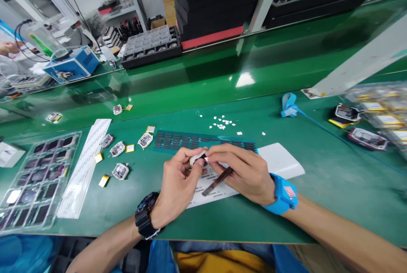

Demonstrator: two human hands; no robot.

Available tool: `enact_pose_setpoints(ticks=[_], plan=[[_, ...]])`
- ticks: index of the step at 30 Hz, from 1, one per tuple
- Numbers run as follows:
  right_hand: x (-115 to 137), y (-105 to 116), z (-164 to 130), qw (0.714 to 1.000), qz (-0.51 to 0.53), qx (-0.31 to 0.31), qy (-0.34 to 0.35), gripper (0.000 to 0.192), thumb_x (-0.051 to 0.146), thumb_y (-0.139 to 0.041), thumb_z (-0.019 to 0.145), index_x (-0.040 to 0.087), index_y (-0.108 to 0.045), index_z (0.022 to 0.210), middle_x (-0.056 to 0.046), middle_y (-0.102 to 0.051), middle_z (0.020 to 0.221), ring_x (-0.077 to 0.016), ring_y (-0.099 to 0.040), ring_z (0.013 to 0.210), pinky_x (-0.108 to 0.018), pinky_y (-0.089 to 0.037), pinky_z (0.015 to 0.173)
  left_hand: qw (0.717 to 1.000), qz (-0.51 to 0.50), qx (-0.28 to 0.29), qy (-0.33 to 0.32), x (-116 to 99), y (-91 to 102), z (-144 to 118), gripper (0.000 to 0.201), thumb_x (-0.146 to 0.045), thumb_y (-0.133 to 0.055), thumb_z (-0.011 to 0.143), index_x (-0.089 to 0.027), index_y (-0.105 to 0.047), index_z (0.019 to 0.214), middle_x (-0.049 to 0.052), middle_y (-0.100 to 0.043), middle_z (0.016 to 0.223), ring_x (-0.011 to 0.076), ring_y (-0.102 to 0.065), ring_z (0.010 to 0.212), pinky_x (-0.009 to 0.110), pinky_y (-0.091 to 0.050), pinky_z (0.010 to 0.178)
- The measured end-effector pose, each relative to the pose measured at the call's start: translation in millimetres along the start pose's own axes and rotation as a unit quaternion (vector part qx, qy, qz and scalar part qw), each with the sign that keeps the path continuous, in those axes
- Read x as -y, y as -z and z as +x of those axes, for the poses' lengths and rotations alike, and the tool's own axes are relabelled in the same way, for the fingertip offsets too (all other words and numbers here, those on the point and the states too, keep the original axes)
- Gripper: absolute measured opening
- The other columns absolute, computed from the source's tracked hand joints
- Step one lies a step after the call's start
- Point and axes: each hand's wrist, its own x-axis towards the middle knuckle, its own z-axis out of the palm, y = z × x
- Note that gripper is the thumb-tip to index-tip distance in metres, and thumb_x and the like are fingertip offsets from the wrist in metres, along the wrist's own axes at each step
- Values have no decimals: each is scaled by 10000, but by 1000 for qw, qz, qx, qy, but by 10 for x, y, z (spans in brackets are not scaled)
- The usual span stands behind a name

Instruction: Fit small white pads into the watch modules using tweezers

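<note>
My left hand [181, 175] is closed on a small pale watch case [197, 157], holding it between thumb and fingers above the middle of the bench. My right hand [244, 171] is closed too, with its thumb and forefinger pinched at the right edge of that case. A small white piece shows at these fingertips; its kind is too small to make out. Dark metal tweezers [218, 181] lie under the right fingers, slanting down to the left. Beneath both hands is a white printed sheet [222, 192], and a strip sheet of dark adhesive pieces [178, 140] lies just behind.
Several opened watch cases [121, 171] with yellow-edged batteries [104, 180] lie to the left, near a long paper strip [84, 171] and a clear compartment tray [51, 188]. White scraps [222, 124] are scattered behind my hands. A blue cord [321, 132] runs right, past more cases.
</note>
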Motion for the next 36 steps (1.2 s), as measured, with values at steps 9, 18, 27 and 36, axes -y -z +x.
enact_pose_setpoints(ticks=[9,18,27,36], plan=[[-52,12,-5,999,24,35,1,167,32,-554,878,194,-594,894,-44,-738,865,-148,-721,823,-233,-594,679,1000,-8,7,9,-4,-1,3,165,-297,-611,881,-180,-633,996,68,-728,1081,120,-690,840,232,-586,769],[-55,50,26,999,42,15,-24,138,81,-590,893,195,-638,953,-72,-726,911,-156,-708,800,-272,-609,713,998,-48,7,45,-65,8,23,224,-333,-694,814,-176,-640,964,64,-725,1043,114,-670,780,220,-587,692],[-3,0,45,993,94,1,-74,122,87,-582,887,196,-635,900,-58,-699,877,-151,-689,783,-282,-599,690,997,-62,-4,54,-64,-7,23,285,-380,-744,757,-165,-657,922,72,-735,990,141,-682,775,249,-591,678],[81,-28,30,983,113,-4,-147,112,109,-584,867,180,-632,796,-65,-702,886,-140,-669,733,-261,-563,614,999,-28,-27,8,-36,-22,31,242,-375,-719,776,-154,-671,864,66,-753,853,135,-669,675,247,-595,614]])
